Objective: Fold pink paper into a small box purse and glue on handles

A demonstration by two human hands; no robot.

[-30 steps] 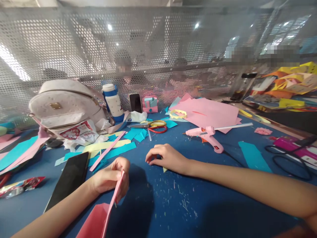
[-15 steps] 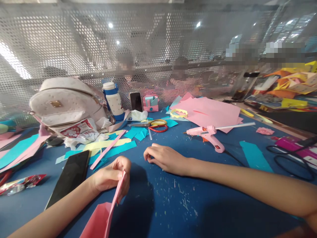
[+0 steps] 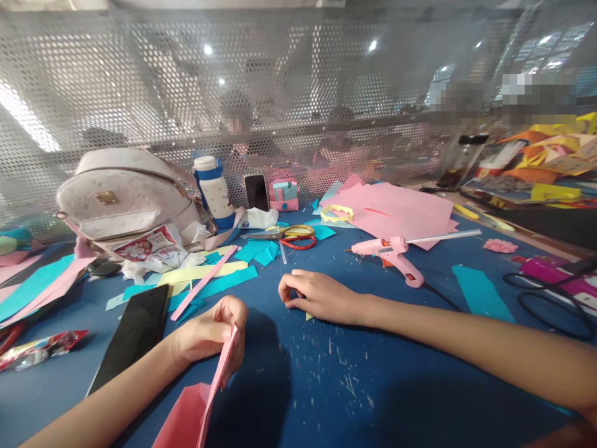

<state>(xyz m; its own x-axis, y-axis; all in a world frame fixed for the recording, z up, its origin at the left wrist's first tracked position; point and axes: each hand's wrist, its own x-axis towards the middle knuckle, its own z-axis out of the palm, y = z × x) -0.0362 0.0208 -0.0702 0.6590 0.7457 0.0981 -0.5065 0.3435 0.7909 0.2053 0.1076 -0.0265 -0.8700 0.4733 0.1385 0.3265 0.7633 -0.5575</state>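
Note:
At the lower left, my left hand (image 3: 217, 333) pinches the edge of a folded pink paper (image 3: 189, 410) between thumb and fingers. The paper hangs toward me and runs out of view at the bottom. My right hand (image 3: 321, 297) rests on the blue tabletop (image 3: 326, 379), its fingers curled; what they hold, if anything, is hidden. A tiny pale scrap (image 3: 308, 316) shows beneath that palm. Beyond my right hand lie a pink glue gun (image 3: 392, 252) with a clear glue stick in its back, and red- and yellow-handled scissors (image 3: 298, 239).
A black phone (image 3: 133, 333) lies left of my left hand, near paper strips (image 3: 205, 283). Farther back are a white backpack (image 3: 121, 193), a bottle (image 3: 214, 190), and pink sheets (image 3: 396, 208). A cable (image 3: 536, 311) and blue paper (image 3: 482, 292) lie right.
My right hand has shifted slightly right, its fingers still curled. My left hand and the pink paper are almost unmoved.

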